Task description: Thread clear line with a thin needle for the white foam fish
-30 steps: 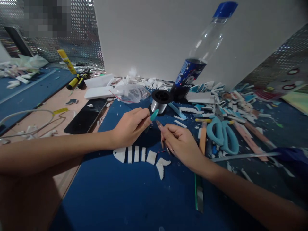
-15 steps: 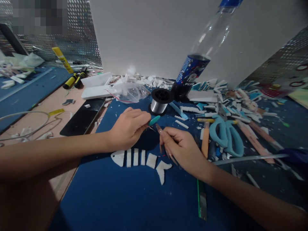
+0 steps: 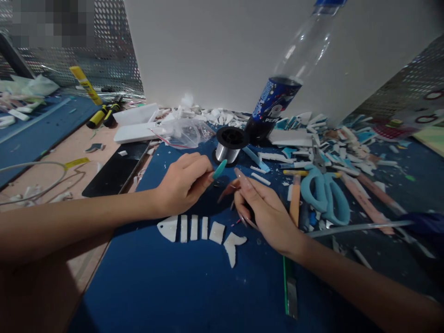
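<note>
My left hand (image 3: pixel 180 185) is closed in a pinch above the blue mat (image 3: pixel 166 286); a teal tip (image 3: pixel 219 169) sticks out from its fingers. My right hand (image 3: pixel 267 212) sits just to its right, index finger stretched toward the left hand and the other fingers curled; what they grip is too small to make out. Just in front of both hands lies a white fish skeleton (image 3: pixel 194 229) made of several cut pieces. Behind the hands stands a spool of silvery wire (image 3: pixel 229 145).
A tilted plastic bottle (image 3: pixel 277 101) stands behind the spool. Teal scissors (image 3: pixel 324 196), an orange knife (image 3: pixel 294 199), a clear tube (image 3: pixel 357 227) and white and blue scraps lie to the right. A green ruler (image 3: pixel 289 286) lies under my right wrist. A black phone (image 3: pixel 116 173) and a plastic bag (image 3: pixel 183 132) are on the left.
My right index finger has lifted and stretched toward the left hand, with the thumb moving out below it. The left hand has kept its pinch and barely shifted.
</note>
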The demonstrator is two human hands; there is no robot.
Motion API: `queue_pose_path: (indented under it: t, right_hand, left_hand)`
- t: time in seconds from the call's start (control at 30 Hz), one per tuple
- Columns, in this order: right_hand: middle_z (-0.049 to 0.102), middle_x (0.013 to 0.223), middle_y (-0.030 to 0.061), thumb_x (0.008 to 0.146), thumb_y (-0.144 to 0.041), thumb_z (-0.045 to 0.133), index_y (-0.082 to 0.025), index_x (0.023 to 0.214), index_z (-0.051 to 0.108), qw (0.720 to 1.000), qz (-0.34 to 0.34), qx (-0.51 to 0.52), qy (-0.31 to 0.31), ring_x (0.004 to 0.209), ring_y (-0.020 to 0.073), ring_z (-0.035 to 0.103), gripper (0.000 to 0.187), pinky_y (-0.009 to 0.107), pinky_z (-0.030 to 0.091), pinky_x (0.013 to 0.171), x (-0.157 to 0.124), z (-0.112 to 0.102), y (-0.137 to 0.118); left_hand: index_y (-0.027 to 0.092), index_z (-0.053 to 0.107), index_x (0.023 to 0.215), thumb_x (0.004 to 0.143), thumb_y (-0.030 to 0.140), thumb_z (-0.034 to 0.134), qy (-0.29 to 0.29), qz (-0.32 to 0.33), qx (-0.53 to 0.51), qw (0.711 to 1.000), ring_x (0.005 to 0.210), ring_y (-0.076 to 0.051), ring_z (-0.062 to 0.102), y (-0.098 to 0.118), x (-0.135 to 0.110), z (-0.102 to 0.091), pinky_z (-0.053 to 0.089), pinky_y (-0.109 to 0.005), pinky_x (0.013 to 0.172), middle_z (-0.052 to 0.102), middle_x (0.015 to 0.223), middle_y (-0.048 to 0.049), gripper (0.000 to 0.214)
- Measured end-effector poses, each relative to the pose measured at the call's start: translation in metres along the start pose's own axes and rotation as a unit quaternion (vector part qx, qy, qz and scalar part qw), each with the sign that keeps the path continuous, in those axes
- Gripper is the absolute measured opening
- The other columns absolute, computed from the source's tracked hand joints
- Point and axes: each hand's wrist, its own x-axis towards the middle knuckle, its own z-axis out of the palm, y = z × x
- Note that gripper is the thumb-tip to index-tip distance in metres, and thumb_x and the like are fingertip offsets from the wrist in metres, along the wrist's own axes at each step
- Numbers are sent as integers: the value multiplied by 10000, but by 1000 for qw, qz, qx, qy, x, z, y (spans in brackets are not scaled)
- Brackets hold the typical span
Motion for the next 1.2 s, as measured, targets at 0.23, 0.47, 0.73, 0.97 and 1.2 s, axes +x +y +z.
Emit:
queue_pose_path:
  t: [0.23,0.47,0.73,0.97,1.2]
  right_hand:
    - [383,444,-78,899,-399,484,-176,690,545,999,-39,16,-11,373,40,349,312,183,304,390,4,-3,4]
    - [434,457,-71,935,-297,428,-188,672,498,997,-37,43,50,386,59,419,293,208,414,484,5,-2,4]
    - [555,733,5,938,-393,388,-203,789,541,997,-70,-9,-5,709,126,567,286,262,461,683,1,-2,2]
    - [518,579,-38,912,-361,461,-167,664,529,999,-51,-1,-15,448,48,488,321,189,413,455,4,-2,2]
    - [545,567,-32,890,-341,506,-164,692,550,998,-28,49,11,456,85,565,269,191,448,400,6,-2,2]
  left_hand:
    - [195,357,696,893,153,375,28,19,6,999,585,-106,429,-1,-1,3,371,-234,542,453,617,11,203]
    - [189,366,697,882,122,376,88,-68,-32,993,554,-84,412,-4,-4,3,352,-225,517,425,623,19,197]
    - [190,365,713,884,126,368,-20,32,-6,999,598,-105,417,0,2,5,373,-225,551,459,638,9,182]
    - [183,393,719,907,177,373,-58,28,28,998,590,-113,426,3,3,6,367,-229,544,486,635,2,189]
    - [157,422,825,909,251,389,-82,-57,8,995,611,-106,428,3,0,5,369,-233,544,490,741,-23,130]
